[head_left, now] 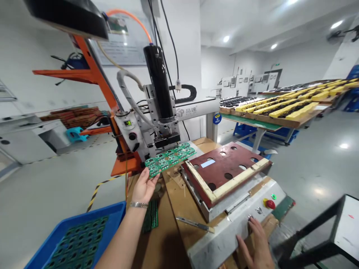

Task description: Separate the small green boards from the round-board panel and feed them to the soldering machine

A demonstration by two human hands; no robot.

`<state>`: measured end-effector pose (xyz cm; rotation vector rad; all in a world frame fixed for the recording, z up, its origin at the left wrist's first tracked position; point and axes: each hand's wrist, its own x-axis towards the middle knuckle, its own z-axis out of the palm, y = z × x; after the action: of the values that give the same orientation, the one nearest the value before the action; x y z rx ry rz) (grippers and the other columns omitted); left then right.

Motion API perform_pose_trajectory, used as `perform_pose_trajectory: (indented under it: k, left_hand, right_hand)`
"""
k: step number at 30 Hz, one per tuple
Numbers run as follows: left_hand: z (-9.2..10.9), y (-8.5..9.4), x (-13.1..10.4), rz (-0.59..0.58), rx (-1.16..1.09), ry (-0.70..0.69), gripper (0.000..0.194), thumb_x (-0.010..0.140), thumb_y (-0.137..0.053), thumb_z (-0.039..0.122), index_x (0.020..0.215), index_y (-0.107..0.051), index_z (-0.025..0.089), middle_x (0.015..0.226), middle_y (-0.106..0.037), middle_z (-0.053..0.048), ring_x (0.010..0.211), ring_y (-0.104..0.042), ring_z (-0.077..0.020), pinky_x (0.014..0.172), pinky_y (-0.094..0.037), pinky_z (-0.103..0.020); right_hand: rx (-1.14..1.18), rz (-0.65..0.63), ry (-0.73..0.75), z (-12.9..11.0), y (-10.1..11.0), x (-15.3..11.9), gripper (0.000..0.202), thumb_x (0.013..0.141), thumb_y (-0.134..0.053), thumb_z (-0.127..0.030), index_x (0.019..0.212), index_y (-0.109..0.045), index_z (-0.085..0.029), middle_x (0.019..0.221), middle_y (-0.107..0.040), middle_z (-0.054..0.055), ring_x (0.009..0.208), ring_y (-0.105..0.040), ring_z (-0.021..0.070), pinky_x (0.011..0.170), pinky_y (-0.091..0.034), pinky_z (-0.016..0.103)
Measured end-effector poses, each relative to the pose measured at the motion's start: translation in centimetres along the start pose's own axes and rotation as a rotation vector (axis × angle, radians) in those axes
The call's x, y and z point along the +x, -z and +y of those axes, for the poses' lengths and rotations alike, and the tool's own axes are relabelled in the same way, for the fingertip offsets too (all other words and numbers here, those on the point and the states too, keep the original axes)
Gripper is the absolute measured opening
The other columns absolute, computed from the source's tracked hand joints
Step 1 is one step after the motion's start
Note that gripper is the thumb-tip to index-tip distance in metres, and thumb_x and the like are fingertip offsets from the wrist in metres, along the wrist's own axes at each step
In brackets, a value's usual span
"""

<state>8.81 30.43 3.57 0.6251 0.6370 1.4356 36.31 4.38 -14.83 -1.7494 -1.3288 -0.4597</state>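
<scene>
A green circuit board panel (169, 158) is pinched at its near left corner by my left hand (146, 185), thumb and fingers closed on it. It extends below the head of the black-cylinder machine (158, 82). My right hand (256, 243) rests on the front of the light grey control panel (221, 237), holding nothing, fingers apart, with a fingertip at a small button (250, 217). Further along the panel are a red stop button (269, 204) and a lit green button (273, 196). Behind the panel lies a reddish-brown fixture plate (221, 170) with round holes and pale edge strips.
A utility knife (195, 224) lies on the brown bench top. More green boards (153, 215) lie under my left forearm. A blue bin (116, 212) holds board panels at lower left. To the right stands a dark-framed stand (332, 228); tables with yellow trays (280, 106) are behind.
</scene>
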Motion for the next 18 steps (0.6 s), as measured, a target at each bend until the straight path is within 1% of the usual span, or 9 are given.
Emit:
perform_pose_trajectory:
  k: [6,11,15,18]
  left_hand:
    - [-0.07,-0.20,0.05,-0.005,0.004,0.005,0.017,0.084,-0.056,0.020,0.100,-0.059,0.016,0.100,-0.062,-0.006,0.079,-0.061,-0.0166,0.064,-0.053,-0.033]
    - [-0.21,-0.38,0.24,0.003,0.008,0.020,0.020,0.084,-0.057,0.022,0.103,-0.058,0.015,0.102,-0.061,-0.006,0.082,-0.061,-0.0180,0.066,-0.053,-0.036]
    - [-0.24,-0.60,0.33,0.007,0.007,0.024,0.019,0.085,-0.056,0.022,0.102,-0.059,0.017,0.103,-0.061,-0.006,0.082,-0.061,-0.0176,0.067,-0.053,-0.035]
    - [-0.23,-0.66,0.35,0.013,0.003,0.022,0.019,0.084,-0.056,0.022,0.102,-0.059,0.016,0.103,-0.061,-0.006,0.082,-0.061,-0.0176,0.067,-0.053,-0.035]
  right_hand:
    - [-0.007,0.002,0.006,0.00,-0.05,0.01,0.052,0.085,-0.047,-0.043,0.126,-0.038,-0.012,0.125,-0.048,0.019,0.119,-0.046,0.0348,0.091,-0.047,0.053]
    - [0.000,0.007,0.005,0.16,-0.21,0.03,0.054,0.085,-0.047,-0.046,0.126,-0.039,-0.012,0.124,-0.050,0.019,0.118,-0.048,0.0361,0.090,-0.048,0.055]
    - [0.022,0.016,-0.009,0.18,-0.27,-0.04,0.055,0.084,-0.049,-0.045,0.128,-0.037,-0.015,0.125,-0.050,0.018,0.118,-0.048,0.0349,0.091,-0.048,0.053]
    - [0.049,0.027,-0.041,0.09,-0.29,-0.08,0.055,0.083,-0.050,-0.048,0.126,-0.040,-0.016,0.124,-0.050,0.017,0.118,-0.048,0.0344,0.092,-0.047,0.053]
